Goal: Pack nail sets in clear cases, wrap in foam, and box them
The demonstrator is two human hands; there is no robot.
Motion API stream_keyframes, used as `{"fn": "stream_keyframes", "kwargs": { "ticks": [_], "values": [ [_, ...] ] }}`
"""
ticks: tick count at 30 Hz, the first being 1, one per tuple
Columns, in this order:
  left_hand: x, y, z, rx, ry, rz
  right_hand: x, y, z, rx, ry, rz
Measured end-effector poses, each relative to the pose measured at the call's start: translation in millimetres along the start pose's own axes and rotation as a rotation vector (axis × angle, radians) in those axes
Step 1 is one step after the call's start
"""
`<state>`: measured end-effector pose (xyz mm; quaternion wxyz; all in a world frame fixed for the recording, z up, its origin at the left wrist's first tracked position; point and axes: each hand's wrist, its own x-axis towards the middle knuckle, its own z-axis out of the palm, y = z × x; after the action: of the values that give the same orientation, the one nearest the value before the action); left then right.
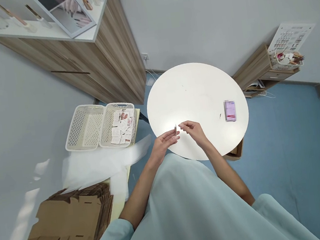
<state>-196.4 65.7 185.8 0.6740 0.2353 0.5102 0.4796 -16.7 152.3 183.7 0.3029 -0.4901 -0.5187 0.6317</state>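
Over the near edge of the round white table [194, 88], my left hand [162, 142] is closed on a small thin flat item [175, 130]. It stands nearly edge-on between the thumb and fingers, so its kind does not show. My right hand [194, 130] is just to the right, with thumb and forefinger pinched close to the item but a small gap apart from it. Anything between those fingertips is too small to make out.
A purple box [230, 110], blurred out, lies on the table's right side. To the left are a white basket of small packets [122, 126], another white basket [72, 129], white sheeting [92, 167] and stacked flat cardboard boxes [69, 216]. A wooden cabinet [116, 51] stands behind.
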Motion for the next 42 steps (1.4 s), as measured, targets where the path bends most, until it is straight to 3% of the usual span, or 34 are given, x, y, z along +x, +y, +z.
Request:
{"fn": "stream_keyframes", "kwargs": {
  "ticks": [8,12,22,28,32,37,42],
  "values": [
    [4.4,-7.9,3.5,0.269,0.246,0.173,-16.1,-9.6,7.7,-0.116,0.064,-0.055],
    [4.3,-9.4,-0.3,0.249,0.292,0.203,-14.1,-9.3,4.5,-0.158,0.124,-0.067],
    [3.7,-1.8,-4.3,0.086,0.174,0.089,-12.4,0.7,-7.8,-0.098,0.039,-0.054],
    [3.0,2.8,-2.1,-0.286,-0.196,-0.122,-14.0,-5.8,-6.9,0.004,-0.022,-0.09],
    [2.9,1.2,3.2,-0.358,-0.295,-0.167,-15.5,-5.0,-5.3,0.059,-0.056,-0.068],
    [3.5,-0.6,6.7,-0.323,-0.286,-0.122,-14.3,0.1,-5.3,0.058,-0.032,-0.065],
    [7.3,-3.8,6.5,-0.099,-0.041,-0.006,-13.6,1.8,-3.0,-0.023,0.139,-0.05]
  ]
}}
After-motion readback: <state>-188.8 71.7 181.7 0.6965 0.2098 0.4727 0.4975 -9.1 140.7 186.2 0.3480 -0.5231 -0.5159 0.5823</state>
